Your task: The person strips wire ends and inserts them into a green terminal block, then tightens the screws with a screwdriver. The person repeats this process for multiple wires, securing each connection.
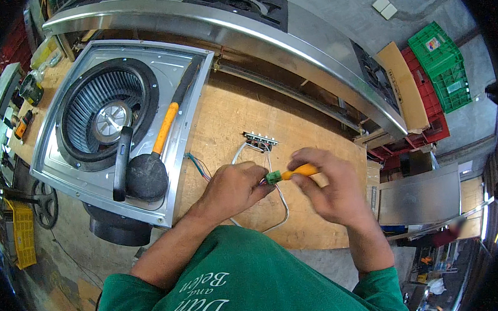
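Over the wooden tabletop (pixel 316 231), my left hand (pixel 231 188) pinches a small green terminal connector (pixel 273 177) with thin wires running into it. My right hand (pixel 336 187) is closed around the yellow-orange handle of a screwdriver (pixel 303 171), whose front end meets the connector. Beyond my hands lies a small strip of switches or contacts (pixel 259 140) with a grey cable (pixel 287 207) looping from it. Thin coloured wires (pixel 195 161) trail beside my left hand. To the left, a metal blower unit (pixel 68 183) with a round fan carries a black-headed mallet (pixel 146 176) and a black bar-shaped object (pixel 123 163).
A long stainless-steel unit with burners (pixel 235 31) spans the far side. Green crates (pixel 440 58) and red crates (pixel 438 127) stand at the far right. An orange-black power tool (pixel 23 123) lies at far left, above a yellow crate (pixel 23 235). Another person (pixel 450 233) is at the right.
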`<action>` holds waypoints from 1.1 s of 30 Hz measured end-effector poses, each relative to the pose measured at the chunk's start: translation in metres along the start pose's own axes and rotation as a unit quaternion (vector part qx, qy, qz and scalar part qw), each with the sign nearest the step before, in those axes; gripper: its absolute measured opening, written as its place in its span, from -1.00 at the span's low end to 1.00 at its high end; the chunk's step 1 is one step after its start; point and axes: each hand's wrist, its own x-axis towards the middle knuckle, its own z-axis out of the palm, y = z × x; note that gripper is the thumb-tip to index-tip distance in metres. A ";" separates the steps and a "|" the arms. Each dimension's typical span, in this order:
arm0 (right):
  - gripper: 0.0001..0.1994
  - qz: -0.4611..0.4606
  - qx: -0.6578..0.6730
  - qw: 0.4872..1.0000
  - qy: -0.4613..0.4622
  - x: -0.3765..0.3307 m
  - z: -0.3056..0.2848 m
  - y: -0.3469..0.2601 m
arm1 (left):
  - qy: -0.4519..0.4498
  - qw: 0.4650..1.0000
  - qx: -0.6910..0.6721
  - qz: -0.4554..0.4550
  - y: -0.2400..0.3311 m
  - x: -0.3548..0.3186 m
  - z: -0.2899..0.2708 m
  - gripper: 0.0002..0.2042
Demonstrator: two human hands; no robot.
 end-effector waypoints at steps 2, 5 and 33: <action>-0.71 0.052 0.170 0.975 0.131 -0.011 -0.003 0.006 | 0.016 1.000 -0.001 0.010 0.001 0.005 -0.003 -0.69; -0.66 0.136 0.158 0.973 0.099 -0.022 -0.001 0.033 | 0.014 1.000 -0.021 0.001 0.000 0.007 -0.004 -0.67; -0.71 0.319 0.552 0.768 0.064 -0.030 0.079 0.087 | 0.054 0.994 -0.098 0.007 -0.002 -0.007 -0.001 -0.62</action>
